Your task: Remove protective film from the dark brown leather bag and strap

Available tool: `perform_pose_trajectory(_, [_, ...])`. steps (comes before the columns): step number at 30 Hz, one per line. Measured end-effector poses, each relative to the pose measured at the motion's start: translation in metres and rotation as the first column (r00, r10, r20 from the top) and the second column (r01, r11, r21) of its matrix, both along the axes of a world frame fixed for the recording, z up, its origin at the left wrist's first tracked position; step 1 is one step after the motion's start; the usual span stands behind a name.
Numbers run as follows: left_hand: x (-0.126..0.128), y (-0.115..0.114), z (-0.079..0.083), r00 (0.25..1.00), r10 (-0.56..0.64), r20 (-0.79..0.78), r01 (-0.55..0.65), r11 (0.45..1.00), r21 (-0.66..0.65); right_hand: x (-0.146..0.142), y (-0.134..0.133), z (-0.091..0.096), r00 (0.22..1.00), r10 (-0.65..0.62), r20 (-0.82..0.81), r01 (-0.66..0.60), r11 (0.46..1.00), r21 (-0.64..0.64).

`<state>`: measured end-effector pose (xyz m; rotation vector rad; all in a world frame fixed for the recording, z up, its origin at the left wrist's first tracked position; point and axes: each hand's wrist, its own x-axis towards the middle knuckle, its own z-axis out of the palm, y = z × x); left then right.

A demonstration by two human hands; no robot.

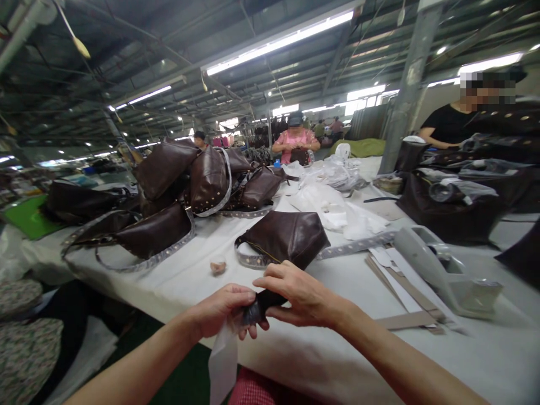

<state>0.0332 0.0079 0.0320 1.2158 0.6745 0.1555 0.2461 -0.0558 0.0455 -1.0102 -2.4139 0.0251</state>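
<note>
At the table's near edge, my left hand grips one end of a dark strap-like piece, thumb on top. A translucent white strip hangs down from beneath these fingers; whether it is paper or film I cannot tell. My right hand is closed around the other end of the dark piece. Just beyond the hands a dark brown leather bag lies on its side, zipper showing. Its studded strap, wrapped in clear plastic, stretches to the right.
Several brown bags are piled at the back left, more at the right. A grey tape dispenser stands beside card strips. Crumpled white wrapping covers the table's middle. A person in pink works opposite, another at right.
</note>
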Motion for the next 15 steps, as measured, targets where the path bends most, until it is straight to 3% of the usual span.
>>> perform_pose_trajectory(4, [-0.002,0.004,0.006,0.996,-0.083,-0.016,0.082,0.995,-0.056,0.002,-0.006,-0.019,0.992,-0.005,0.129,-0.028,0.968,0.251])
perform_pose_trajectory(6, [-0.001,0.005,0.008,0.995,-0.094,-0.020,0.092,0.994,-0.063,0.001,-0.007,-0.030,0.993,-0.033,0.113,-0.005,0.945,0.326])
perform_pose_trajectory(11, [-0.003,0.007,0.007,0.996,0.080,0.027,-0.079,0.995,-0.056,-0.004,-0.006,-0.038,0.999,-0.042,0.004,0.038,0.942,0.335])
perform_pose_trajectory(15, [-0.009,0.007,0.005,1.000,0.021,0.015,-0.019,0.995,-0.102,-0.005,-0.005,-0.035,1.000,-0.017,0.000,0.016,0.949,0.314])
